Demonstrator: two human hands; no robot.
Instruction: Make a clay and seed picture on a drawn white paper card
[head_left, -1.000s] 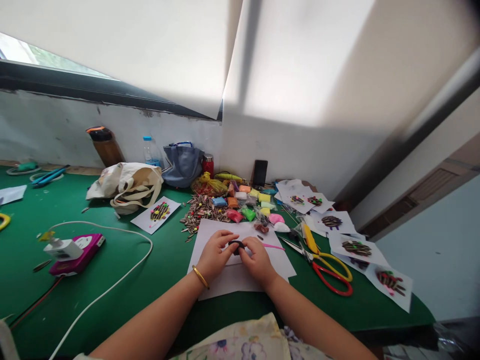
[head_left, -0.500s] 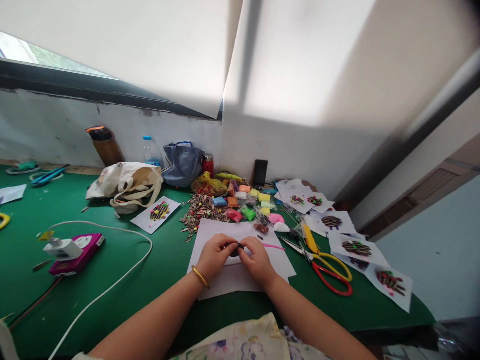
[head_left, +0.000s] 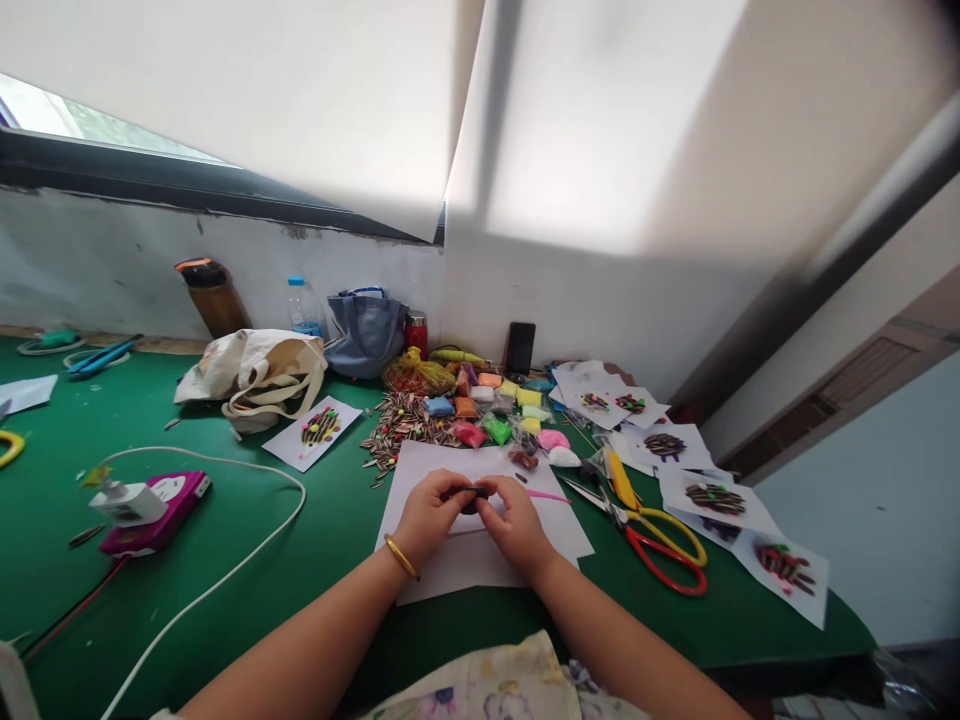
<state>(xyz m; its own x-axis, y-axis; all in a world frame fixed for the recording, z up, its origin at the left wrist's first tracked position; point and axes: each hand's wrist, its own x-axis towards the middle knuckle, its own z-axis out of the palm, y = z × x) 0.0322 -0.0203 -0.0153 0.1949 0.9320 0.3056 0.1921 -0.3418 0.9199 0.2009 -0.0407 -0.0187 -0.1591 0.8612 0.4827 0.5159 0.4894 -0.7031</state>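
Observation:
My left hand (head_left: 429,517) and my right hand (head_left: 516,517) meet above a white paper sheet (head_left: 480,565). Between their fingertips I pinch a small piece of dark clay (head_left: 471,505), most of it hidden by my fingers. A gold bangle (head_left: 401,556) circles my left wrist. A thin pink stick (head_left: 547,496) lies on the paper just right of my right hand. A small lump of brown clay (head_left: 523,459) sits at the paper's far edge, and a pile of striped sunflower seeds (head_left: 405,425) lies beyond it.
Packets of coloured clay (head_left: 487,405) lie behind the paper. Red-and-yellow-handled scissors (head_left: 660,547) and several seed-decorated cards (head_left: 716,498) are to the right. A cloth bag (head_left: 251,378), a pink power bank (head_left: 157,527) and a white cable (head_left: 225,560) are on the green table to the left.
The dark clay, a curved strip earlier, is now mostly hidden between my fingertips. My hands have drawn closer together around it.

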